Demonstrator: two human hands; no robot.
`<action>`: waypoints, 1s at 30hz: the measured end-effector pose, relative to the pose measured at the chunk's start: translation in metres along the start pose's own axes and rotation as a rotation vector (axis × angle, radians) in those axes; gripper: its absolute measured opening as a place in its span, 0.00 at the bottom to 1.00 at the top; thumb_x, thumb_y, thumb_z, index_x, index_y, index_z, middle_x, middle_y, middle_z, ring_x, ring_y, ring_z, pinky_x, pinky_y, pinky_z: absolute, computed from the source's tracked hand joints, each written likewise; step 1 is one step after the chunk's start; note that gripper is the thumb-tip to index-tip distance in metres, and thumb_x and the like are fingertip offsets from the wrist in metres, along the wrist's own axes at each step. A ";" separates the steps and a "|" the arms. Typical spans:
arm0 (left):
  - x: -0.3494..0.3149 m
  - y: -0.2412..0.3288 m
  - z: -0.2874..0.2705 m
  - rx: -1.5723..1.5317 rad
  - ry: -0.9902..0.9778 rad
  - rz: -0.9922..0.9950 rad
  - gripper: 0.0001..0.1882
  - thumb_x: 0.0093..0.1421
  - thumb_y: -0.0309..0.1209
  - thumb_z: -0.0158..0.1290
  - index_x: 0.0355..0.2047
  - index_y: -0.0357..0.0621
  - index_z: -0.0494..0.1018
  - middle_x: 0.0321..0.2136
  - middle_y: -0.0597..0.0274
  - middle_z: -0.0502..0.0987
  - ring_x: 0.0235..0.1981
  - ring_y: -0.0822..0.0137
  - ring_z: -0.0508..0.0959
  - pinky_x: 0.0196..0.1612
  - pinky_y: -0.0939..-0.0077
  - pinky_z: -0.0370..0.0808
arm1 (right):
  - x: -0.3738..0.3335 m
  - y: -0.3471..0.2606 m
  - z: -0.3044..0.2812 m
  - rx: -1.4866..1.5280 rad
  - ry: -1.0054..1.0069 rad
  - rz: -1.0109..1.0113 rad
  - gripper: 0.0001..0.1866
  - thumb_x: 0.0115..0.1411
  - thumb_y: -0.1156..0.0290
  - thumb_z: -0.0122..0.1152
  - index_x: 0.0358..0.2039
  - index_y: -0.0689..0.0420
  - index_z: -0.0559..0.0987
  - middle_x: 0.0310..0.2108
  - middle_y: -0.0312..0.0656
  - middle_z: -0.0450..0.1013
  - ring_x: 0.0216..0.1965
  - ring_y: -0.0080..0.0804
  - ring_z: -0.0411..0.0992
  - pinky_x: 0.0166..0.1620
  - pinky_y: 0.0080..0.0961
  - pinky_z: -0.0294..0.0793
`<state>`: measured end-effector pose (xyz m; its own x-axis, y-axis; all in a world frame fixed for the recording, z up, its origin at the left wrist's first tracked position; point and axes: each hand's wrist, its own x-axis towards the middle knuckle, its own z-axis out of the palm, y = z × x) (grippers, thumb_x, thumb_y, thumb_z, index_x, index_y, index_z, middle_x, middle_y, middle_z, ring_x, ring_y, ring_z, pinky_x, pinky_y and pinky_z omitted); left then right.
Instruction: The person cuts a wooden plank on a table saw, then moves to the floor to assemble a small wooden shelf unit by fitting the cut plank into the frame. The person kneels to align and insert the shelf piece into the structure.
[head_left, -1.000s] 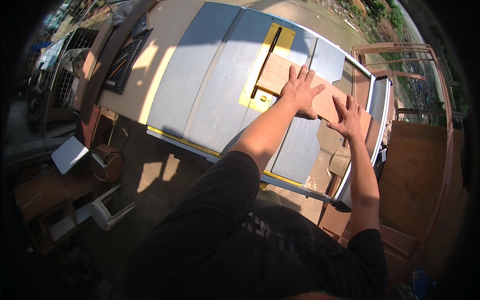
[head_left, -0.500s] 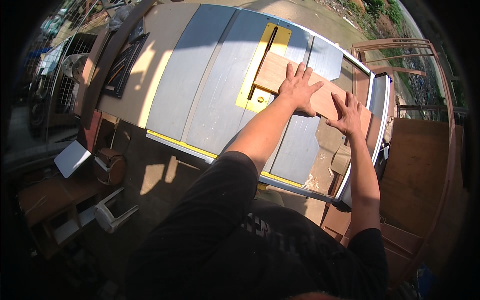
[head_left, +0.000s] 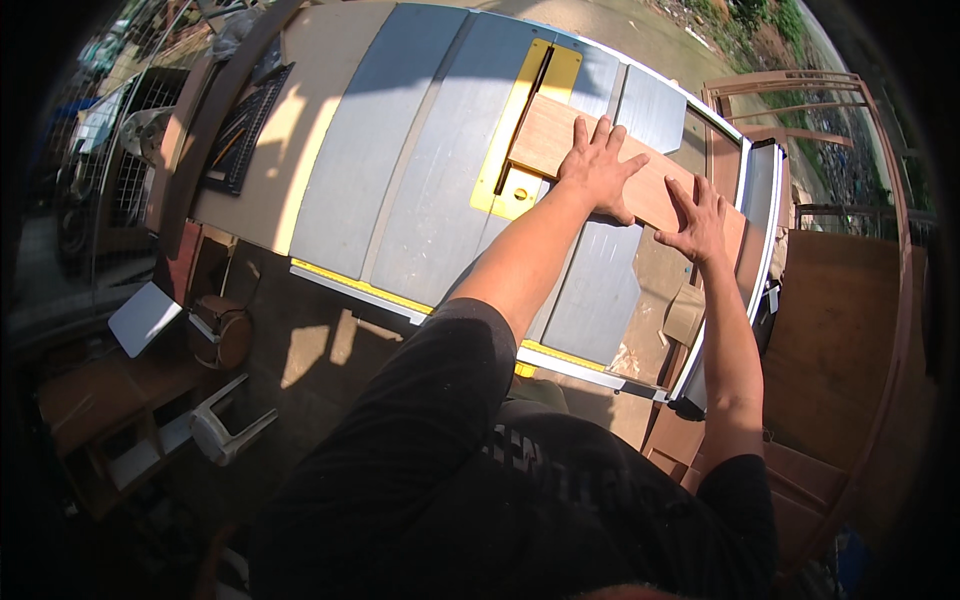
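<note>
A flat reddish-brown wooden board (head_left: pixel 541 142) lies across the right part of a grey table saw top (head_left: pixel 430 150). Its left end reaches the dark slot in the yellow insert plate (head_left: pixel 489 188); the saw blade itself cannot be made out. My left hand (head_left: pixel 600 172) rests on the board near that end, fingers spread and palm down. Farther right, my right hand (head_left: pixel 702 225) also presses on the board with fingers apart, close to the long pale fence (head_left: pixel 762 195).
Left of the saw, a wooden side panel (head_left: pixel 325 85) carries a dark square tool (head_left: pixel 245 135). A white stool (head_left: pixel 215 425) stands at lower left by a brown cabinet (head_left: pixel 85 400). Wooden frames (head_left: pixel 790 90) and a brown panel (head_left: pixel 835 330) stand at right.
The board and both hands have shifted very slightly toward the far side of the saw top. Both hands stay spread on the board.
</note>
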<state>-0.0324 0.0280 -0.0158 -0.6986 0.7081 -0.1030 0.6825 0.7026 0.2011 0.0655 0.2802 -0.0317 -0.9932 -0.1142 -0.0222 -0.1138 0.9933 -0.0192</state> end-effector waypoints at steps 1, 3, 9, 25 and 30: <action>0.001 0.000 0.000 -0.008 -0.005 0.001 0.58 0.39 0.69 0.62 0.70 0.72 0.55 0.71 0.48 0.49 0.73 0.41 0.42 0.68 0.29 0.39 | 0.000 0.001 0.000 -0.004 0.001 0.001 0.60 0.31 0.18 0.58 0.67 0.29 0.65 0.66 0.59 0.55 0.68 0.57 0.51 0.65 0.64 0.43; 0.003 0.001 -0.001 -0.023 -0.012 0.003 0.58 0.39 0.68 0.62 0.70 0.72 0.55 0.71 0.48 0.49 0.73 0.41 0.42 0.68 0.29 0.39 | 0.000 0.002 0.000 -0.019 0.007 0.003 0.60 0.31 0.18 0.59 0.67 0.30 0.66 0.66 0.59 0.55 0.68 0.56 0.51 0.64 0.63 0.44; 0.010 -0.002 -0.002 -0.043 -0.024 -0.007 0.57 0.38 0.67 0.63 0.70 0.73 0.55 0.71 0.47 0.48 0.73 0.42 0.41 0.68 0.29 0.37 | 0.007 0.005 0.000 -0.026 0.011 0.000 0.61 0.29 0.19 0.60 0.67 0.30 0.66 0.65 0.58 0.55 0.68 0.56 0.52 0.65 0.59 0.46; 0.028 -0.006 0.001 -0.059 0.036 -0.036 0.58 0.37 0.67 0.63 0.70 0.74 0.56 0.71 0.44 0.48 0.73 0.41 0.42 0.68 0.30 0.38 | 0.029 0.027 0.007 -0.009 0.038 -0.058 0.61 0.30 0.18 0.59 0.67 0.30 0.65 0.65 0.59 0.56 0.68 0.57 0.52 0.65 0.59 0.45; 0.022 -0.005 0.001 -0.020 0.028 -0.029 0.58 0.37 0.69 0.63 0.70 0.74 0.56 0.71 0.45 0.50 0.73 0.42 0.43 0.68 0.30 0.40 | 0.021 0.019 0.004 0.009 0.016 -0.036 0.61 0.30 0.18 0.59 0.67 0.31 0.66 0.66 0.60 0.55 0.68 0.58 0.51 0.65 0.61 0.46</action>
<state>-0.0510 0.0399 -0.0203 -0.7238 0.6852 -0.0815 0.6578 0.7208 0.2183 0.0420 0.2968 -0.0367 -0.9887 -0.1500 -0.0056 -0.1498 0.9883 -0.0287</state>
